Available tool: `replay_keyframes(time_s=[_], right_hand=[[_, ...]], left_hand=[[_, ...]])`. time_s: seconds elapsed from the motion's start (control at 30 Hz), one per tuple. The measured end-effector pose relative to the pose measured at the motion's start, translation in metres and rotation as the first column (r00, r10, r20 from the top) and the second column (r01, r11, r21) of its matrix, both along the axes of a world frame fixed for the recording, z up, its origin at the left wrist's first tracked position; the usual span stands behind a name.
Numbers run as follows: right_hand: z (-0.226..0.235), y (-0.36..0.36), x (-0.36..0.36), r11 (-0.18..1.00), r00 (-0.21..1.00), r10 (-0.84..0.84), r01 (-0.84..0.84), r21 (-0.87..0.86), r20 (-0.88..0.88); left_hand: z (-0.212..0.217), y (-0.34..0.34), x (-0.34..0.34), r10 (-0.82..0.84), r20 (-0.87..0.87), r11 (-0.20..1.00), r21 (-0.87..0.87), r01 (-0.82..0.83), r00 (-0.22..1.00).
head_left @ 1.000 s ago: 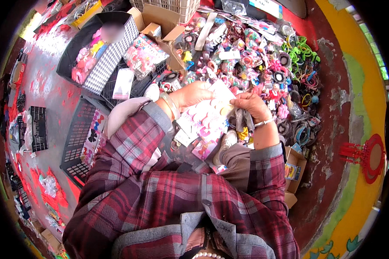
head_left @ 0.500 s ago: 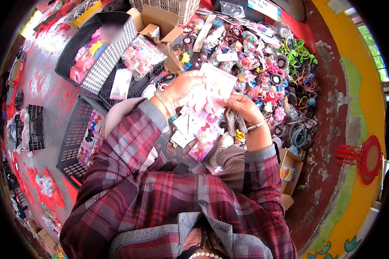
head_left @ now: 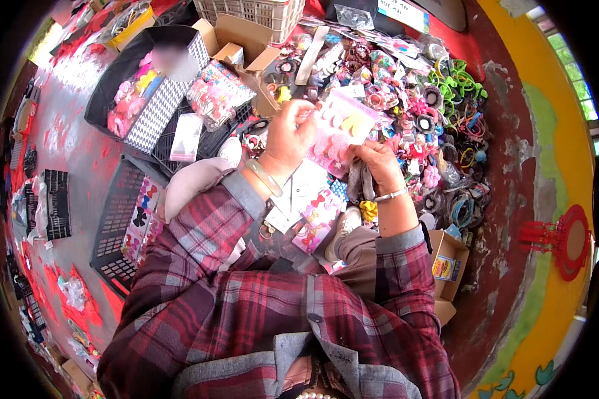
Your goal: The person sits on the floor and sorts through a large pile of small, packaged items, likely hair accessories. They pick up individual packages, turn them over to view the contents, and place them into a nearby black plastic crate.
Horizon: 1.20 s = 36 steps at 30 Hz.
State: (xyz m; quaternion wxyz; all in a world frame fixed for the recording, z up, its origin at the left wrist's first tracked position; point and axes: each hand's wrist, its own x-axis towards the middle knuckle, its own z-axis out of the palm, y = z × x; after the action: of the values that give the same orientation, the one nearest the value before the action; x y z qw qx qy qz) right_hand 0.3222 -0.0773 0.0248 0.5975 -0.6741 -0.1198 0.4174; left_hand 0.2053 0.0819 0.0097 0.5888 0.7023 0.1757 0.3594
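Note:
A pink card of hair clips [head_left: 335,147], with pink and yellow clips in rows, is held up in front of me. The fingers of my left hand [head_left: 287,138] are curled together at its upper left edge. At the lower right edge, my right hand [head_left: 383,169] pinches the card between thumb and fingers. Below it, between my legs, lie white cards [head_left: 287,206] and a card of coloured bows [head_left: 318,223]. A yellow scrunchie-like piece [head_left: 369,211] sits beneath my right wrist.
A large heap of hair accessories [head_left: 406,100] spreads beyond my hands. To the left stand a black crate [head_left: 113,229], a houndstooth-patterned bin [head_left: 158,110] and an open cardboard box [head_left: 243,32]. Another cardboard box [head_left: 454,269] is at my right, near the painted wall [head_left: 546,139].
The card of hair clips has moved up and right and tilted. My left hand has turned, its fingers more curled. A blue dotted piece now shows below the card.

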Motion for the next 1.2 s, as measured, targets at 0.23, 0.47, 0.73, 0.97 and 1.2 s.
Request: replay_keyframes(time_s=[0.23, 0.47, 0.73, 0.97, 1.2], right_hand=[[0.023, 0.026, -0.045, 0.943, 0.363, 0.218, 0.159, -0.291, 0.906], [0.029, 0.032, -0.066, 0.95, 0.098, 0.304, 0.046, -0.309, 0.948], [0.057, -0.02, 0.003, 0.883, 0.941, -0.298, 0.336, 0.329, -0.161], [0.062, -0.01, -0.04, 0.865, 0.781, -0.361, 0.076, 0.496, 0.509], [0.054, 0.005, -0.125, 0.936, 0.053, -0.097, -0.335, 0.11, 0.994]], left_hand=[[-0.009, -0.03, 0.013, -0.333, 0.238, 0.869, -0.296, 0.395, 0.912], [0.002, -0.016, 0.004, -0.267, 0.35, 0.383, -0.817, 0.432, 0.898], [-0.016, 0.007, 0.008, -0.428, 0.353, 0.6, -0.578, 0.553, 0.832], [0.018, -0.013, -0.016, -0.4, 0.583, 0.161, -0.715, 0.681, 0.707], [0.037, -0.055, -0.09, -0.572, 0.417, 0.206, -0.761, 0.616, 0.707]])
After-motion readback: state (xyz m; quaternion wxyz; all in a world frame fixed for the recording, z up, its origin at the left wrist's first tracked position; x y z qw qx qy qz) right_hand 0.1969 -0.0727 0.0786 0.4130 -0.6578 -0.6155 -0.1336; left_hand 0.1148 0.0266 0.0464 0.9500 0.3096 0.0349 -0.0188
